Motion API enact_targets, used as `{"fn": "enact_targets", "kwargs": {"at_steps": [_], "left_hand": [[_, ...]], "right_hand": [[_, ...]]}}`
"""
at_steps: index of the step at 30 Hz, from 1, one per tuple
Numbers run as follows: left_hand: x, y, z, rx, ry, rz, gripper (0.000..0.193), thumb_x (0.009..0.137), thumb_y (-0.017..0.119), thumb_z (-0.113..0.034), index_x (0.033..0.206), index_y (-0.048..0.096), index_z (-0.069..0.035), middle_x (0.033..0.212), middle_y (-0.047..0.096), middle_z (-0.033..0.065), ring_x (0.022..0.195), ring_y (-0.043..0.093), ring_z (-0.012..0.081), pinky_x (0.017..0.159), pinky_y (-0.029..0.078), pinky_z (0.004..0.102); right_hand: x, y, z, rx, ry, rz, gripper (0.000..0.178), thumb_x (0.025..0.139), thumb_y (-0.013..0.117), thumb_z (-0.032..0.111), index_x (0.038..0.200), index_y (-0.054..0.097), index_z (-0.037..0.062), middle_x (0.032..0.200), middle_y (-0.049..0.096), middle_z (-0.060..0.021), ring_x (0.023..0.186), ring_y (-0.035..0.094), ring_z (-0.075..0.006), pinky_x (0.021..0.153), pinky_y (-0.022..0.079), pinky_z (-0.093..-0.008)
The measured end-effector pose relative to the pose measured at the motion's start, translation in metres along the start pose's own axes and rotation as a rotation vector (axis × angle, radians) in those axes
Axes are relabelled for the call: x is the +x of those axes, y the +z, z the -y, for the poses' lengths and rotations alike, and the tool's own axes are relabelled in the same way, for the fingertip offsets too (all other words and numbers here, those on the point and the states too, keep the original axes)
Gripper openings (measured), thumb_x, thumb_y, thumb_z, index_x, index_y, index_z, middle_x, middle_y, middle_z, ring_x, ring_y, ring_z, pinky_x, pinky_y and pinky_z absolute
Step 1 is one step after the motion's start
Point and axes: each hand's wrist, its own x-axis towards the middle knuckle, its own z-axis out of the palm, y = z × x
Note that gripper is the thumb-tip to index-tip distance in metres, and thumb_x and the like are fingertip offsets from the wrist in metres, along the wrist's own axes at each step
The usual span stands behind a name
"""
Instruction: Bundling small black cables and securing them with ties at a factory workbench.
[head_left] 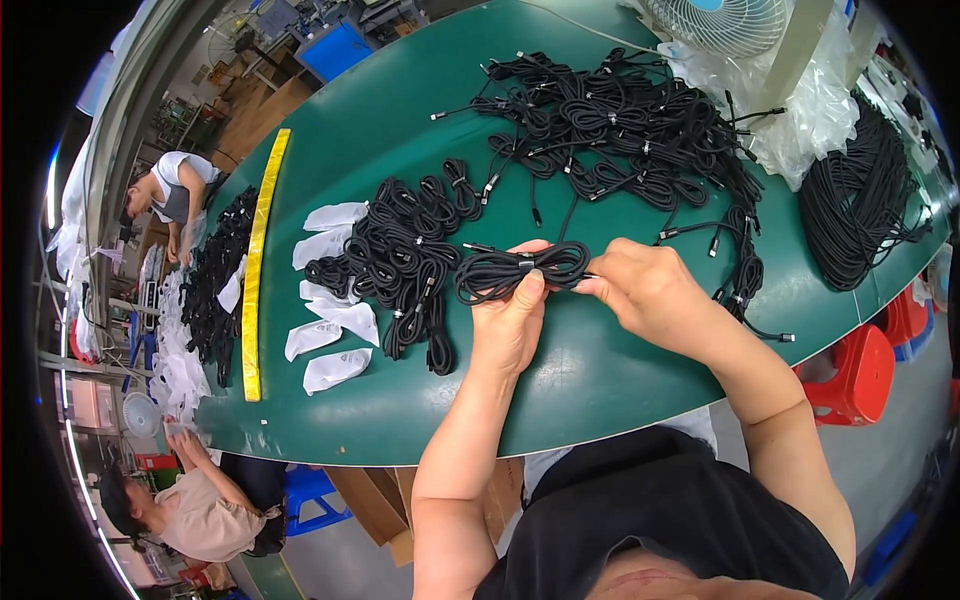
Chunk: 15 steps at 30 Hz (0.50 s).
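A coiled black cable (pixel 480 277), bound at its middle by a small band, is held up over the green table. My left hand (pixel 510 318) grips the coil from below, thumb pressed near the band. My right hand (pixel 640 293) is closed in a pinch at the coil's right end; the piece between its fingers is mostly hidden, though it appears to be part of the cable. Left of my hands lies a pile of bundled black cables (pixel 400 255). A larger heap of black cables with metal plugs (pixel 620 120) spreads beyond my hands.
White pouches (pixel 335 370) lie left of the pile, before a yellow strip (pixel 258 265) across the green table (pixel 330 425). A thick cable hank (pixel 860 200), clear plastic bags (pixel 810 115) and a fan (pixel 720 25) stand right. Two people work at left; red stools (pixel 855 375) stand right.
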Motion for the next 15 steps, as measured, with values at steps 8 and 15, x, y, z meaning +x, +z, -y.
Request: {"fn": "enact_targets", "kwargs": {"at_steps": [8, 15], "left_hand": [[0.001, -0.003, -0.004, -0.005, -0.074, 0.112, 0.036, 0.081, 0.065, -0.013, 0.112, 0.053, 0.002, 0.104, 0.060, 0.0121, 0.100, 0.056, 0.0203, 0.089, 0.043, 0.0343], [-0.001, -0.003, 0.000, 0.094, -0.048, 0.078, 0.042, 0.077, 0.069, -0.010, 0.114, 0.051, 0.002, 0.102, 0.058, 0.0113, 0.087, 0.057, 0.0180, 0.079, 0.046, 0.0318]], "right_hand": [[0.007, -0.008, -0.012, 0.096, 0.064, 0.105, 0.020, 0.072, 0.072, 0.014, 0.077, 0.060, -0.0012, 0.065, 0.056, -0.0100, 0.054, 0.056, -0.0220, 0.048, 0.044, -0.0317], [0.012, -0.011, -0.009, 0.724, 0.498, 0.224, 0.045, 0.076, 0.071, 0.023, 0.109, 0.056, -0.0044, 0.079, 0.063, -0.0121, 0.063, 0.060, -0.0126, 0.054, 0.048, -0.0253]]}}
